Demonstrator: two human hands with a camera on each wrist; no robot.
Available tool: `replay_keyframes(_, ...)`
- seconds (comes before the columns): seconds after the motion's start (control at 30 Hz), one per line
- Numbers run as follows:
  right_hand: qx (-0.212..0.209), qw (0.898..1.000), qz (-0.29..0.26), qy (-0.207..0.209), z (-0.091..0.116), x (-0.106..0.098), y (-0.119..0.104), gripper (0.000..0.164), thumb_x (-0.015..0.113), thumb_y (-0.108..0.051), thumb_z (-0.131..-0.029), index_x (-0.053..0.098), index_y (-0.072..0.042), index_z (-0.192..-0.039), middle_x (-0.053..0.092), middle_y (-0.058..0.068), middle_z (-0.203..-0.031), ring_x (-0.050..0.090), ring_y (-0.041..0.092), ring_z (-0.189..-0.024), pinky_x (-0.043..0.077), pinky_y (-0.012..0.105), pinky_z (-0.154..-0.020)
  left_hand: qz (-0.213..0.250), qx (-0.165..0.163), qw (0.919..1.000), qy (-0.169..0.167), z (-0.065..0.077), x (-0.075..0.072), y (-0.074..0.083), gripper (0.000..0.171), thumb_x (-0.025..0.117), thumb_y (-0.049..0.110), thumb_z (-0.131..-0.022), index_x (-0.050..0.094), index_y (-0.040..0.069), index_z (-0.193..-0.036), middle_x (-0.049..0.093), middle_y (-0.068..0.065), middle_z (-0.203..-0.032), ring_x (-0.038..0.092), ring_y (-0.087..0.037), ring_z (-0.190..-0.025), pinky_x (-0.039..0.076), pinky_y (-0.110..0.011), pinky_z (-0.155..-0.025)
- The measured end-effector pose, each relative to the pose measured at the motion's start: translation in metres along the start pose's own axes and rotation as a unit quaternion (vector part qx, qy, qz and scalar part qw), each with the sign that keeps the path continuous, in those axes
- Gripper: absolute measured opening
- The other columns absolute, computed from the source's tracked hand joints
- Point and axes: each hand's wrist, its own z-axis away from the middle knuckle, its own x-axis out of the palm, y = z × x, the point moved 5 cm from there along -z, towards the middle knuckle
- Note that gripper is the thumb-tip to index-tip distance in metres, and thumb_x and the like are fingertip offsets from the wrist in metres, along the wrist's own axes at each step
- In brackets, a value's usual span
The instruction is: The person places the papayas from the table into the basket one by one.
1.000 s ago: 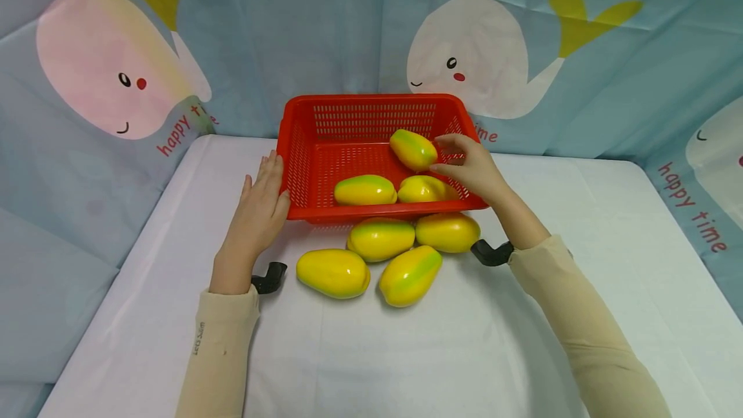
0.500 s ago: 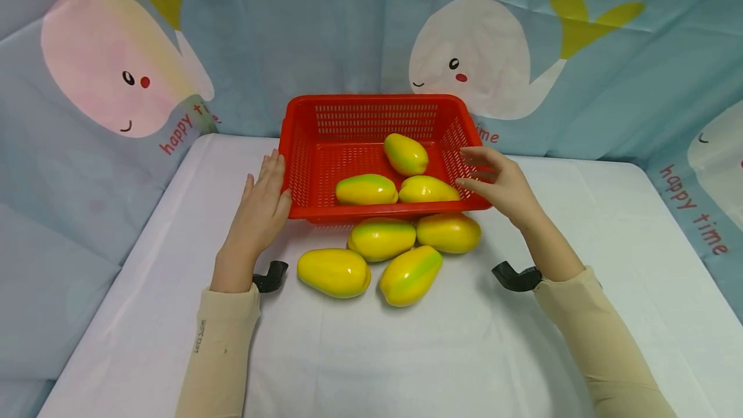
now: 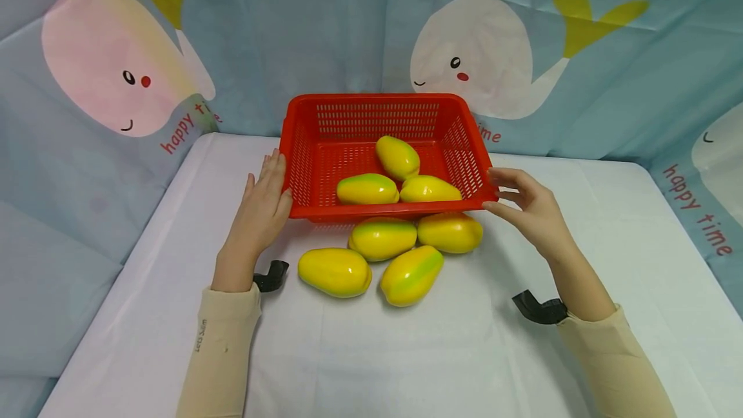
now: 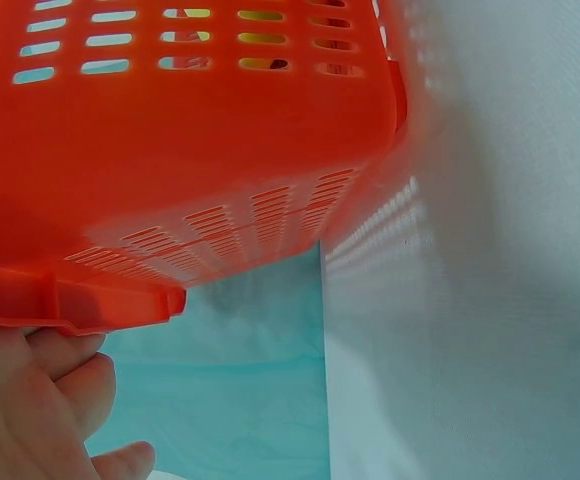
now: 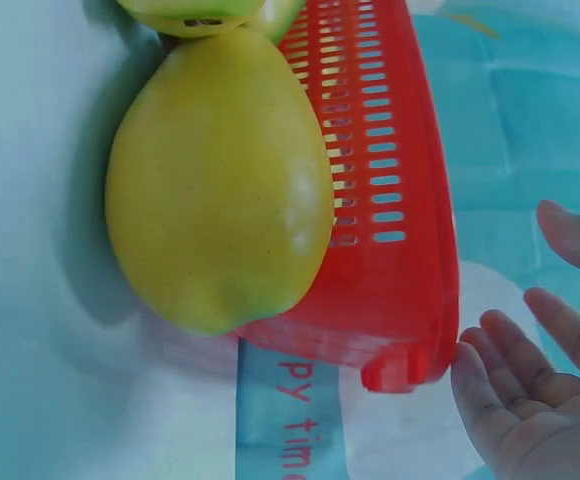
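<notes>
My left hand (image 3: 260, 208) lies along the left short end of the red basket (image 3: 325, 213), fingers straight and released, touching it without gripping. The basket sits between my hands, open side up, its long axis running left to right; my left is the nearer, flat against it. Inside, the front-left fruit (image 3: 367, 189) lies lengthwise along the front wall, the rear fruit (image 3: 398, 157) slants from far left to near right, and the front-right fruit (image 3: 431, 189) lies along the front wall too. Four loose fruits (image 3: 334, 273) rest on the desk (image 3: 406, 360) just before the basket (one slants off toward the far right). My right hand (image 3: 528, 205) is at the right front corner, fingers parted and relaxed; whether every fingertip touches the rim, I cannot tell.
</notes>
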Motion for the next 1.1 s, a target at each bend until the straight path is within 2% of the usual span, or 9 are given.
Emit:
replay_keyframes(0.27,-0.017,0.999,-0.035,0.016,0.016,-0.004,0.004,0.048,0.064,0.007,-0.083,0.050,0.007,-0.129,0.051,0.018,-0.129,0.051,0.018,-0.112,0.044,0.016,-0.091,-0.001,-0.001,1.0000,-0.004,-0.001,0.001,0.001,0.060,0.036,0.019,-0.097,0.013,0.002,-0.150,0.010,-0.010,-0.157,0.007,-0.025,-0.144,0.004,-0.056,-0.112)
replay_keyframes(0.57,-0.002,0.999,-0.033,0.041,0.030,-0.013,0.012,0.047,0.065,0.007,-0.083,0.053,0.004,-0.127,0.054,0.014,-0.126,0.052,0.017,-0.112,0.045,0.016,-0.090,0.003,0.001,1.0000,-0.004,-0.001,0.001,0.003,0.060,0.035,0.020,-0.097,0.014,0.001,-0.150,0.010,-0.011,-0.157,0.007,-0.026,-0.144,0.003,-0.056,-0.112)
replay_keyframes(0.7,0.021,0.999,-0.029,0.031,0.036,-0.014,0.018,0.047,0.065,0.004,-0.084,0.051,0.003,-0.129,0.052,0.014,-0.128,0.052,0.013,-0.112,0.046,0.015,-0.088,0.003,0.000,1.0000,-0.007,-0.001,0.001,0.003,0.060,0.034,0.020,-0.098,0.013,0.002,-0.150,0.009,-0.011,-0.157,0.006,-0.026,-0.144,0.003,-0.055,-0.112)
replay_keyframes(0.9,0.049,0.999,-0.017,-0.006,0.038,-0.010,0.027,0.047,0.065,-0.003,-0.087,0.049,0.003,-0.130,0.051,0.011,-0.130,0.050,0.012,-0.113,0.046,0.015,-0.088,0.003,0.001,0.9999,-0.010,-0.001,0.000,0.002,0.059,0.032,0.021,-0.098,0.012,0.002,-0.150,0.008,-0.010,-0.157,0.005,-0.026,-0.144,0.002,-0.055,-0.112)
replay_keyframes(1.03,0.049,0.998,-0.014,-0.022,0.037,-0.007,0.033,0.048,0.066,-0.004,-0.087,0.048,0.003,-0.130,0.051,0.009,-0.129,0.050,0.013,-0.114,0.044,0.016,-0.091,0.003,0.003,0.9999,-0.011,-0.001,0.000,0.002,0.059,0.031,0.020,-0.098,0.011,0.002,-0.151,0.007,-0.011,-0.157,0.005,-0.026,-0.144,0.001,-0.055,-0.112)
replay_keyframes(1.1,0.049,0.999,-0.016,-0.016,0.037,-0.006,0.037,0.046,0.066,-0.004,-0.086,0.049,0.003,-0.129,0.052,0.009,-0.127,0.051,0.014,-0.113,0.044,0.017,-0.092,0.002,0.004,0.9999,-0.012,-0.001,0.000,0.002,0.059,0.031,0.020,-0.098,0.011,0.002,-0.151,0.007,-0.011,-0.157,0.005,-0.026,-0.144,0.002,-0.056,-0.112)
